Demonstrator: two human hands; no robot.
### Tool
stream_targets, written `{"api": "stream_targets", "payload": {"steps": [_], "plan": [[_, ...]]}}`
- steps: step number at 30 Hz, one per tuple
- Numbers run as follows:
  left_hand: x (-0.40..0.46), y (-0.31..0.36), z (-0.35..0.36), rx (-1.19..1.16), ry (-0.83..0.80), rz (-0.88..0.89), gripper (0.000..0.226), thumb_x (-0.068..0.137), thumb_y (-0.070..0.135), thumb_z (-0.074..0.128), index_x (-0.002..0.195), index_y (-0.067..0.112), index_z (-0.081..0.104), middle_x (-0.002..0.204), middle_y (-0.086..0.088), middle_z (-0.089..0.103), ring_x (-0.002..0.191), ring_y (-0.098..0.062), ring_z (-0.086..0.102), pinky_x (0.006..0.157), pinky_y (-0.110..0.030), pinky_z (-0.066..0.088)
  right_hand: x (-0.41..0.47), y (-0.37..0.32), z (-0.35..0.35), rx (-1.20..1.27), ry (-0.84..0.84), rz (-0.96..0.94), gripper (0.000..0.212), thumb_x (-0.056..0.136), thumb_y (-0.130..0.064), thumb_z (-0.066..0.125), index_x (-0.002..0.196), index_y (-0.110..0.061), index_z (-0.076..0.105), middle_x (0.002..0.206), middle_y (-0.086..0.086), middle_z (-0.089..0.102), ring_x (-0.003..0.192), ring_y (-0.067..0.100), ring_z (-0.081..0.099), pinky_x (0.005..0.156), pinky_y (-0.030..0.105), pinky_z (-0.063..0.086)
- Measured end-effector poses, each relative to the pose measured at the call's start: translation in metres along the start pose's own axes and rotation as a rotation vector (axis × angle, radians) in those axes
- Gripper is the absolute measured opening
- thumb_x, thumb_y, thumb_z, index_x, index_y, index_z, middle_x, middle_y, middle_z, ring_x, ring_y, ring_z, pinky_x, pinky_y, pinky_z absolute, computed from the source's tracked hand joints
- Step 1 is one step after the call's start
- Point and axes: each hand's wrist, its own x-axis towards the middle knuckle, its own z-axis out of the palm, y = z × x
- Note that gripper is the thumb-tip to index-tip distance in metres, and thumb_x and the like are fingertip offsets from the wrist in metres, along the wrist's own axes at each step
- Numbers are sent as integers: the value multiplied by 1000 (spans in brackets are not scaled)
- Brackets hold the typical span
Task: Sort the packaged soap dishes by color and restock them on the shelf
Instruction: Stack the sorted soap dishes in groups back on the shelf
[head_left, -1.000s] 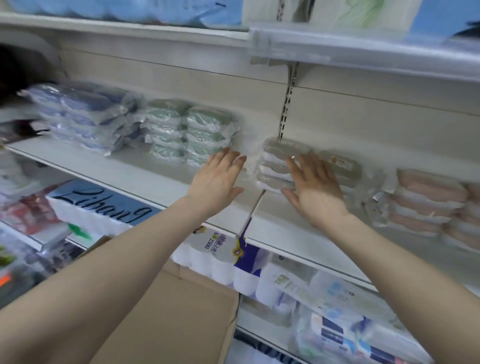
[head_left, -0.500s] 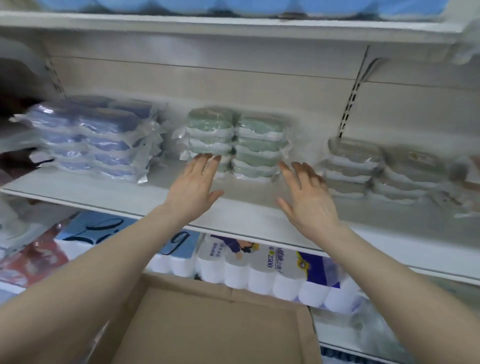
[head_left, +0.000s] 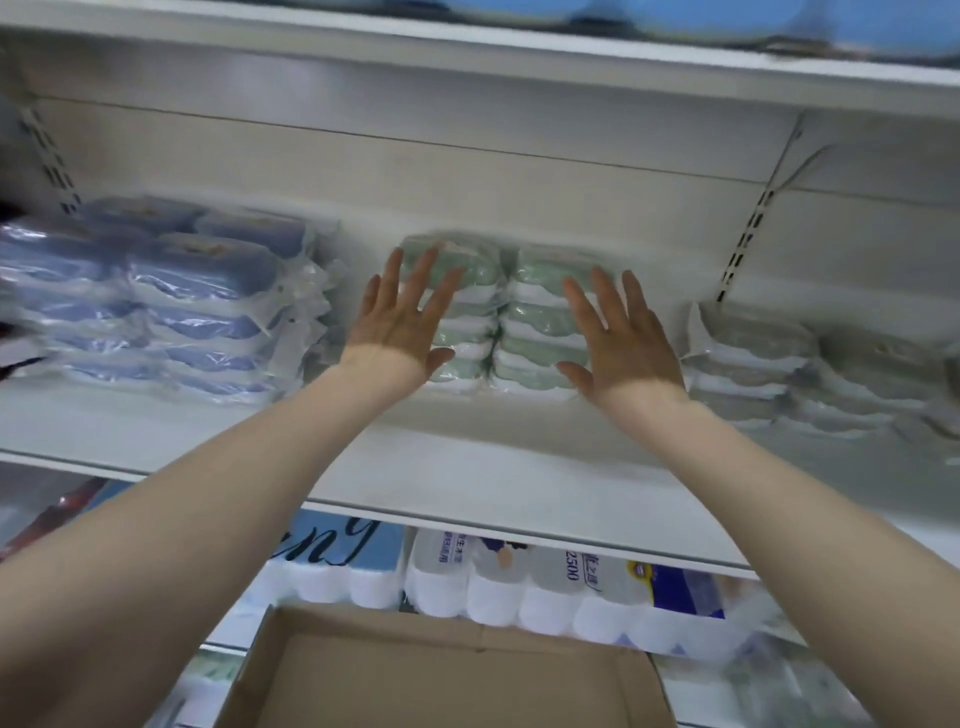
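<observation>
Both your hands have moved up from the shelf edge to the two stacks of green plastic-wrapped soap dishes (head_left: 498, 317) on the white metal shelf (head_left: 467, 467). Your left hand (head_left: 400, 322) and right hand (head_left: 618, 338) lie flat against the stack fronts, fingers spread, between blue (head_left: 171, 291) and grey (head_left: 779, 364) stacks.

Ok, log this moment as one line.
left hand: open, at green soap dishes | right hand: open, same stacks | blue stacks: left | grey stacks: right

White metal shelving (head_left: 467, 483), pale slotted back panel (head_left: 467, 171), even bright light
</observation>
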Motion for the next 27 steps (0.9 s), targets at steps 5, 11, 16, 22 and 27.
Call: {"api": "stream_targets", "payload": {"steps": [5, 11, 16, 22, 27], "plan": [[14, 3, 14, 102, -12, 42, 89, 96, 54, 43, 153, 19, -16, 159, -6, -24, 144, -39, -23, 119, -49, 1, 28, 5, 24, -4, -20, -66, 87, 97, -47, 51, 156, -28, -10, 162, 3, -23, 148, 34, -19, 121, 46, 10], [29, -13, 27, 12, 134, 119, 87, 91, 48, 57, 155, 19, 6, 163, -8, -1, 149, -33, -3, 120, -49, 14, 35, 10, 41, -16, 65, -135, 90, 92, -46, 61, 158, -21, 5, 164, 10, -9, 149, 40, -9, 119, 52, 21], [18, -18, 26, -279, 287, -155, 99, 76, 48, 74, 154, 28, 16, 159, -12, 14, 144, -38, 16, 114, -52, 24, 33, 21, 32, 82, 287, -101, 78, 87, -42, 68, 152, -20, 30, 160, 15, 19, 147, 41, 17, 110, 57, 31], [16, -13, 47, -877, 143, -381, 120, 70, 45, 82, 155, 23, -1, 159, -4, 11, 142, -19, 24, 109, -29, 26, 33, 21, 44, 452, 185, 19, 97, 82, -46, 73, 156, -33, 11, 162, 10, -3, 148, 33, 18, 114, 42, 29], [18, 8, 49, -955, 161, -338, 114, 73, 38, 82, 155, 24, 3, 156, -5, 24, 139, -20, 31, 110, -34, 29, 25, 25, 45, 467, 217, 81, 97, 83, -45, 74, 156, -31, 12, 162, 11, -3, 142, 33, 31, 110, 41, 36]]}}
